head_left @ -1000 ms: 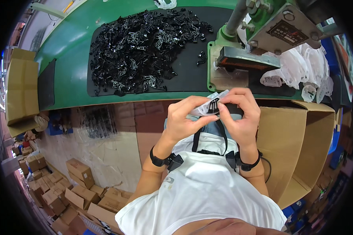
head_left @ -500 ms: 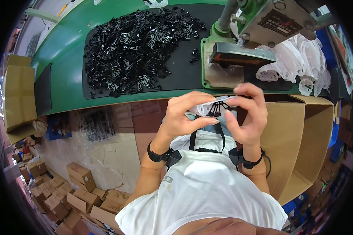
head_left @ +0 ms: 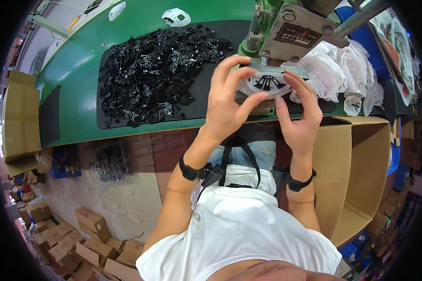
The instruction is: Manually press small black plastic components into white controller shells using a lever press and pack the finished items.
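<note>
Both hands hold a translucent white, curved plastic shell (head_left: 286,90), level with the lower part of a green and grey hand press (head_left: 293,32). A black, fan-shaped ribbed clip (head_left: 269,83) lies in the shell's middle. My left hand (head_left: 226,99) grips the shell's left end, thumb on the near edge and fingers on the far edge. Around its right end, my right hand (head_left: 299,111) is closed the same way. Most of the press base is hidden behind my hands and the shell.
A large heap of black plastic clips (head_left: 150,75) covers a dark mat on the green table (head_left: 79,93). More white shells (head_left: 347,70) are piled right of the press. An open cardboard box (head_left: 330,173) stands at the right. Two white shells lie at the table's far side.
Both hands have carried the shell forward, from above the table's near edge to the press. The arms are stretched farther out. The view has shifted, showing more of the table's far side.
</note>
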A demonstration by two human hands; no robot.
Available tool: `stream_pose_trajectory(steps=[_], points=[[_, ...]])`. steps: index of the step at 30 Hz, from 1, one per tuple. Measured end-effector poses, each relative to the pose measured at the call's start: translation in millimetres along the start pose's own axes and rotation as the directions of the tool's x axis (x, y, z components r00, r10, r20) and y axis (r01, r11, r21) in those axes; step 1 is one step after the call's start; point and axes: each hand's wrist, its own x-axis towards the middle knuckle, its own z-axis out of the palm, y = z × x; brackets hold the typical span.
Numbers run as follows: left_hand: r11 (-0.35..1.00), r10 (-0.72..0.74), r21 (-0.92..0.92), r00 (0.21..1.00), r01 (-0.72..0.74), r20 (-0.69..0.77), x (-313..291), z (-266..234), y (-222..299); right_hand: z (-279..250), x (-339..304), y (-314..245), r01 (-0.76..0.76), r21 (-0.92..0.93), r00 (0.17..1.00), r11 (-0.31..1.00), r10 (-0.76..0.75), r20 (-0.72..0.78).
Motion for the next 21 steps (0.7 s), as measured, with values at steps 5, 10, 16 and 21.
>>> stream_pose_trajectory(steps=[5,10,16,21], points=[[0.964,-0.154,-0.221,0.988,0.150,-0.002,8,10,-2,-2,2,0,0.055,-0.227,0.998,0.972,-0.061,-0.020],[0.873,-0.284,-0.400,0.957,0.280,0.050,4,9,-10,-4,2,1,0.026,-0.114,0.995,0.993,-0.037,-0.094],[0.767,-0.359,-0.519,0.923,0.378,0.141,2,16,-6,-55,79,-29,0.379,0.069,0.789,0.923,-0.283,-0.546],[0.724,-0.373,-0.586,0.921,0.364,0.111,0,12,-6,-101,124,-13,0.328,0.425,0.944,0.843,-0.273,-0.186]])
